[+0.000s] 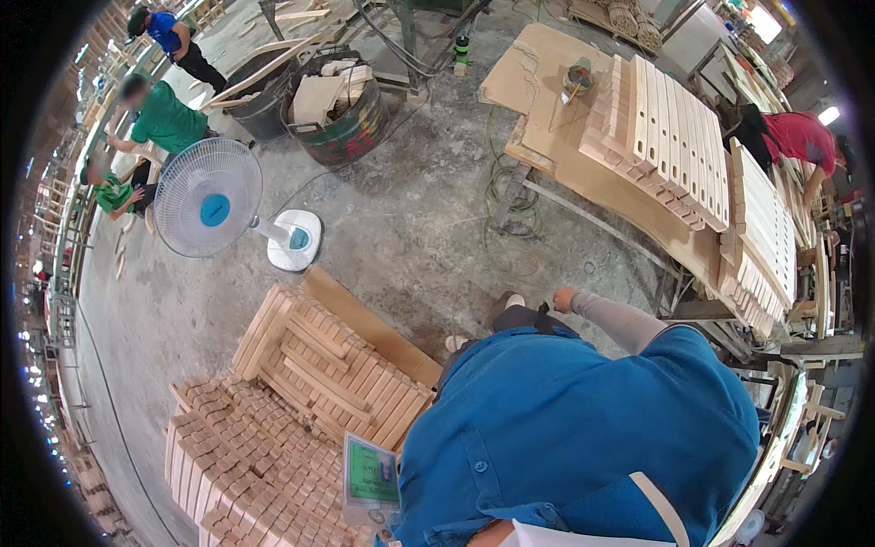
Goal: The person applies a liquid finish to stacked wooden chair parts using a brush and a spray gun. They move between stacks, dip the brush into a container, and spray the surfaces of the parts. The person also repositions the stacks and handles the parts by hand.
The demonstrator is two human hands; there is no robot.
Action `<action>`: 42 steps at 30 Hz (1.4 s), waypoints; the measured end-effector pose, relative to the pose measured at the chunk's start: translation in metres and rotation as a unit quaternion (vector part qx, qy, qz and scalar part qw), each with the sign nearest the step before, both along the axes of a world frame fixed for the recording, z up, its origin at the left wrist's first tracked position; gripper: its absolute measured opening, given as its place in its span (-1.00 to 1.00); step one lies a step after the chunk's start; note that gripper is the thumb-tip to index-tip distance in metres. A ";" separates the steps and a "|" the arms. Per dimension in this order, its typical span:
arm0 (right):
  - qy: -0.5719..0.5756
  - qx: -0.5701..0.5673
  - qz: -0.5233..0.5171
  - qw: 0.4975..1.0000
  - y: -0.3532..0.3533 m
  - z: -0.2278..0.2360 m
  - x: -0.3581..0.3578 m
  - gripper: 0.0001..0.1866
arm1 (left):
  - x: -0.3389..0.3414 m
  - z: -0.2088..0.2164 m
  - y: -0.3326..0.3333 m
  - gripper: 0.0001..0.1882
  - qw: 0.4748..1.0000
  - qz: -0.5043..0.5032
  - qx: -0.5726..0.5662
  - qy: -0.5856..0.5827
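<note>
My right hand [564, 299] hangs beside my right leg, its fingers curled in. No object shows in it, and it touches neither the stacks nor the table. My left hand is out of sight. To my left is a large stack of pale wooden pieces [260, 447], packed in rows. Behind it lies another pile of wooden slats [333, 360], with a few loose ones on top. At the right, slotted wooden boards [670, 137] stand in rows on a board-topped table [547, 68].
A standing fan [208, 199] is ahead on the left, its cable trailing across the concrete floor [410, 228]. Beyond it are drums [335, 123] of wood scraps. Several people work around: one in red [797, 141] at the right, others [169, 118] far left.
</note>
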State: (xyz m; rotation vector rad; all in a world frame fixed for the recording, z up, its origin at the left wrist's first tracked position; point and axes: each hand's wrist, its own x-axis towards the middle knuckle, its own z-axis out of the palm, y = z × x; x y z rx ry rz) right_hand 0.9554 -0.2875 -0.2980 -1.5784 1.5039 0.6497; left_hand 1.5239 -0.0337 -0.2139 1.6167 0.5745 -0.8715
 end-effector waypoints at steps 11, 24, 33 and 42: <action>0.002 -0.036 0.030 0.999 -0.030 -0.013 0.041 -0.75 | -0.031 -0.017 0.083 -0.84 0.930 -0.255 0.252 -0.079; 0.024 -0.045 0.141 0.989 -0.063 -0.040 0.071 -0.74 | -0.090 -0.092 0.005 -0.78 0.466 -0.779 0.273 -0.319; -0.063 -0.021 0.070 0.995 -0.170 -0.053 0.141 -0.82 | -0.065 -0.077 -0.145 -0.66 0.848 -0.503 0.131 -0.106; -0.053 0.041 0.062 0.996 -0.293 -0.077 0.197 -0.85 | 0.012 -0.032 -0.313 -0.75 0.891 -0.429 0.144 -0.035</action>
